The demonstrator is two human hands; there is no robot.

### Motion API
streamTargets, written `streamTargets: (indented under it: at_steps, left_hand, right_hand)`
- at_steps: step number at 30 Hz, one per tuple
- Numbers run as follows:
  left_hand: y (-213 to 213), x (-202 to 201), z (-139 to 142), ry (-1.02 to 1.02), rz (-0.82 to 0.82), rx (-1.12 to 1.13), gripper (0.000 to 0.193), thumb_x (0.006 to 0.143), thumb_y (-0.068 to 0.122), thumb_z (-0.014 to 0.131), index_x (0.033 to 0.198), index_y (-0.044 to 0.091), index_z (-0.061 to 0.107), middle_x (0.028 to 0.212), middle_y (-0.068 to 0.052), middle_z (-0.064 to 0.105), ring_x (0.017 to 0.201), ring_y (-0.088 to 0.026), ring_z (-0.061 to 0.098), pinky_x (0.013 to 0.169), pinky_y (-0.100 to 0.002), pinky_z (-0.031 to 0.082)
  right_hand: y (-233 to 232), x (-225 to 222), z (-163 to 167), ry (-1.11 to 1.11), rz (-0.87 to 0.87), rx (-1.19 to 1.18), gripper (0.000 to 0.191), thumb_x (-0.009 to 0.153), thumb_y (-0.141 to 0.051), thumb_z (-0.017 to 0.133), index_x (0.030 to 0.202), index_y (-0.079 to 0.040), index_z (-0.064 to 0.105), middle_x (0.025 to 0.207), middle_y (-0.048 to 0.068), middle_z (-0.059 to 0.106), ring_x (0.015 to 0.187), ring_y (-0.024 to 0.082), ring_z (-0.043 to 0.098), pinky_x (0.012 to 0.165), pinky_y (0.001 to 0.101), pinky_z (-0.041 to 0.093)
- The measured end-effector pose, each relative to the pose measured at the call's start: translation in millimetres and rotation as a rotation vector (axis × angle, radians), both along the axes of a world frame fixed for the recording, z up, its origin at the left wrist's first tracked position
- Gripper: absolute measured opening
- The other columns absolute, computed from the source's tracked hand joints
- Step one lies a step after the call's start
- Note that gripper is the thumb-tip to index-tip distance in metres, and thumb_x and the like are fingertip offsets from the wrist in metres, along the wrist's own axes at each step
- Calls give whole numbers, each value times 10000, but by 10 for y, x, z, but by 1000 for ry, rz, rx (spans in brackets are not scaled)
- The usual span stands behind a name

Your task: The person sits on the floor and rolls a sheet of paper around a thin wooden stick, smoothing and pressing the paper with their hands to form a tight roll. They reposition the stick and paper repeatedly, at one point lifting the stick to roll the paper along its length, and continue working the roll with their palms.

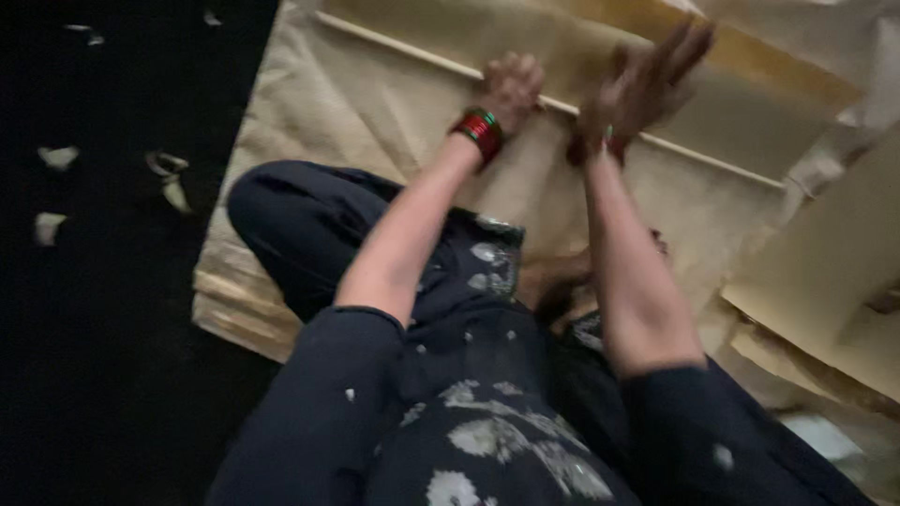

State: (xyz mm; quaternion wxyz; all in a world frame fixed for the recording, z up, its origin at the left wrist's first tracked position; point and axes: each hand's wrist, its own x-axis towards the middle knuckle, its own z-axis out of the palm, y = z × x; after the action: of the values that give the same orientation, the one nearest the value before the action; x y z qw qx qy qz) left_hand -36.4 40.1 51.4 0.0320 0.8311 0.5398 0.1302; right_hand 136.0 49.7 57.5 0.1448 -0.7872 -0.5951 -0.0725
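1. While the person sits cross-legged on the floor, both arms reach forward over a large tan paper sheet spread in front of the knees.
2. A long folded edge crosses the sheet, its long axis running from upper left down to lower right, ending near the right-hand pile.
3. Left hand, curled loosely with knuckles up, presses on that fold; red and green bangles ring the wrist. Its grip is narrow, and whether it pinches the paper I cannot tell.
4. Right hand is blurred, fingers stretched flat and pointing up-right, grip wide, just over or on the sheet beside the fold.
5. More tan sheets lie overlapped at the right, corners pointing toward the person.
6. Under the near left corner, a stack of paper edges shows.
7. Beyond the paper, the dark floor carries a few pale paper scraps.
8. Dark clothing with pale flower print fills the bottom.
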Motion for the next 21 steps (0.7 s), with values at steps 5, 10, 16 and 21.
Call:
streamTargets:
  at_steps: [5,10,16,21]
  left_hand:
    - [-907,-73,-102,-289,-69,114,401,857,358,645,1162,101,607,1242,-134,546,1154,-339,510,930,-507,402]
    - [-953,-54,-289,-215,-66,23,333,931,328,668,1200,140,610,1287,-94,562,1201,-280,518,1020,-464,388]
    - [-647,115,-143,-194,-73,-153,318,949,393,653,1150,153,597,1247,-88,570,1206,-297,528,1037,-470,385]
    - [-738,98,-79,-207,-77,-66,427,928,360,650,1263,102,594,1362,-123,540,1254,-341,506,1040,-491,380]
  right_hand:
    - [-1204,-241,-11,123,10,-177,787,1103,-557,463,1699,-168,126,1759,124,40,1644,272,90,1296,559,152]
    - [-890,-260,-8,11,-215,-674,696,1108,-514,366,1709,-260,124,1777,13,53,1649,239,32,1277,675,35]
    - [-370,-145,115,40,-186,-475,765,1126,-579,417,1703,-224,61,1781,71,33,1647,258,6,1248,710,8]
    - [-645,-212,94,103,-115,-165,764,1153,-612,392,1711,-224,43,1783,82,7,1663,279,30,1275,666,92]
